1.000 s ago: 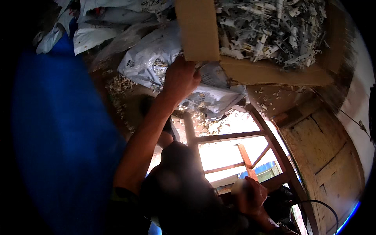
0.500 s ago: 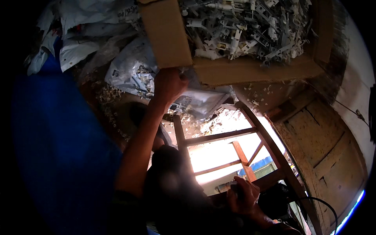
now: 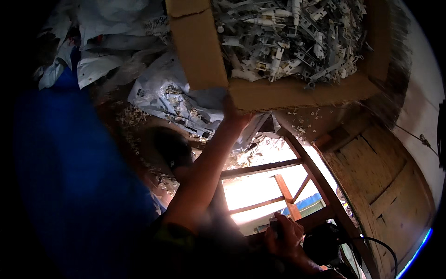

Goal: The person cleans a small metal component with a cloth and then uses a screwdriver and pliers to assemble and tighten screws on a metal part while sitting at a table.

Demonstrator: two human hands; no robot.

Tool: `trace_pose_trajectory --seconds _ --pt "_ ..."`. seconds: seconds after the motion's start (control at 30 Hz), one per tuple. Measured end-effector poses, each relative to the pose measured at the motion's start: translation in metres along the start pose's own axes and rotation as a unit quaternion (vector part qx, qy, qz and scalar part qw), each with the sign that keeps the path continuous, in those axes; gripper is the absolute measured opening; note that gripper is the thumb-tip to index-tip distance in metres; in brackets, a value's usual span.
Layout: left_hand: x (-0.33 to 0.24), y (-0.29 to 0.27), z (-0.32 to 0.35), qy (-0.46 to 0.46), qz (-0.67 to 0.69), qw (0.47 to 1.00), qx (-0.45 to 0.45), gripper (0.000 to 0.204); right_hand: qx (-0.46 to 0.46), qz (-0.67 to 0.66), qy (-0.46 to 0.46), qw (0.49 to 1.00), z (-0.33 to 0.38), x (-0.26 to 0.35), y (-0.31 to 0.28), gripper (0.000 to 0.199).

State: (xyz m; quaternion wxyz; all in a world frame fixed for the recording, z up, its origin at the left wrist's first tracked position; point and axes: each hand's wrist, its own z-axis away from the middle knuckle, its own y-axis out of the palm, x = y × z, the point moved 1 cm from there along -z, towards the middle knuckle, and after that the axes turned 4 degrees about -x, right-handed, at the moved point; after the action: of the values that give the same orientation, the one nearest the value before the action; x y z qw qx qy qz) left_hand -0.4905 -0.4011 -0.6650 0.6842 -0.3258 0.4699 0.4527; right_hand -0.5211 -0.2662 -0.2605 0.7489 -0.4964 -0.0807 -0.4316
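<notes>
Left grip [image 3: 238, 117] at cardboard box [image 3: 297, 95] of jagged, pale pieces [image 3: 292, 42]

Brown cardboard box [image 3: 299, 96], flaps open, dark object [image 3: 276, 226], shape unclear

The left forearm [image 3: 204, 179] is stretched forward, the left hand [image 3: 237, 116] being partly hidden; the right hand [image 3: 287, 239] is held lower, its fingers [image 3: 294, 226] visibly bent.

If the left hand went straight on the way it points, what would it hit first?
Probably the cardboard box: the left hand is at its near corner, though depth is unclear and it might pass underneath.
</notes>
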Motion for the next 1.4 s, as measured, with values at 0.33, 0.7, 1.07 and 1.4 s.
trace_pose_trajectory --seconds 0.33,0.7,1.07,1.4 --pt "-0.095 -0.028 0.005 0.113 -0.283 0.946 0.109 0.041 -0.006 -0.030 0.016 0.999 -0.003 0.004 -0.005 0.041" --pt "-0.348 -0.051 0.012 -0.074 -0.139 0.950 0.269 0.049 -0.022 -0.040 0.052 0.998 0.016 -0.003 0.002 0.035" --pt "-0.444 0.031 -0.061 0.058 -0.013 0.998 0.034 0.072 0.003 0.000 0.072 0.997 0.019 -0.003 -0.002 0.037" --pt "-0.386 -0.054 0.006 -0.006 0.078 0.995 0.059 0.027 -0.126 0.010 0.068 0.990 0.017 0.010 0.001 0.027"
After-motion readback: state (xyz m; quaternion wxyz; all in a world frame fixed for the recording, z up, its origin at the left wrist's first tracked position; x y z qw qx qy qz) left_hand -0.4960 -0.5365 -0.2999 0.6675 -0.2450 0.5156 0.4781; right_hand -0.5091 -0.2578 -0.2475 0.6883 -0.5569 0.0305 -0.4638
